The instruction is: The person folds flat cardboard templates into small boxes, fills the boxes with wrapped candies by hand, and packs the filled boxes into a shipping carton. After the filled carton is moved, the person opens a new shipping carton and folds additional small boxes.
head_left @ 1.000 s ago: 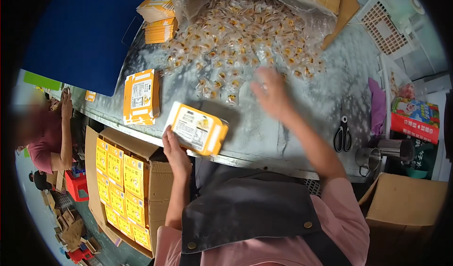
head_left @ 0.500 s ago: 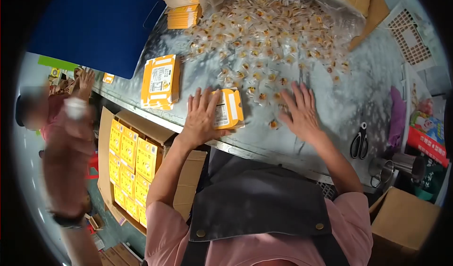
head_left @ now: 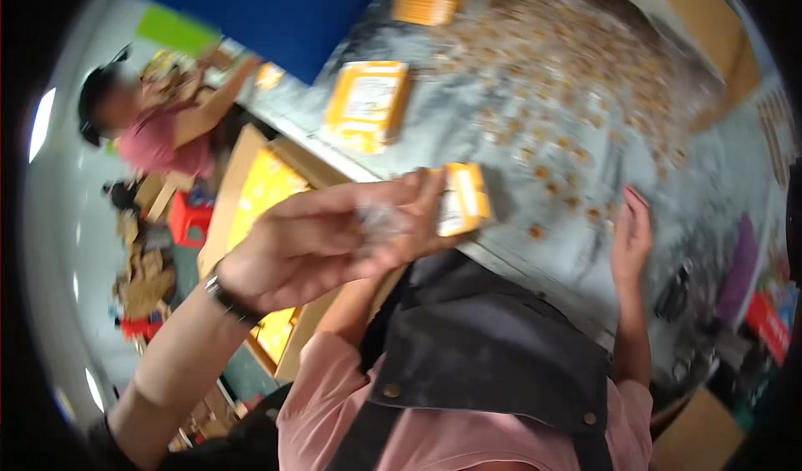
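An orange and white box (head_left: pixel 464 199) lies at the table's near edge. My left hand (head_left: pixel 428 220) grips its left side, partly hidden behind another person's hand. That person's hand (head_left: pixel 301 241), with a dark wristband, reaches in from the lower left with clear, crinkled wrapping in its fingers. On the table to the right rests my right hand (head_left: pixel 632 241), its fingers loosely stretched and nothing visible in them. Small clear-wrapped pieces (head_left: pixel 543 174) lie between my hands, below a large heap (head_left: pixel 576 45) of them. The view is blurred.
Flat orange cartons (head_left: pixel 368 103) are stacked at the left, with more (head_left: pixel 426 5) behind. Below the table stands a cardboard box of yellow packs (head_left: pixel 267 187). Scissors (head_left: pixel 672 294) and a purple cloth (head_left: pixel 738 266) lie right. A co-worker (head_left: pixel 159 128) is at far left.
The view has shifted left. The other person's hand has come in across my left arm, beside the box. My left hand has gone from holding the box raised to resting with it on the table.
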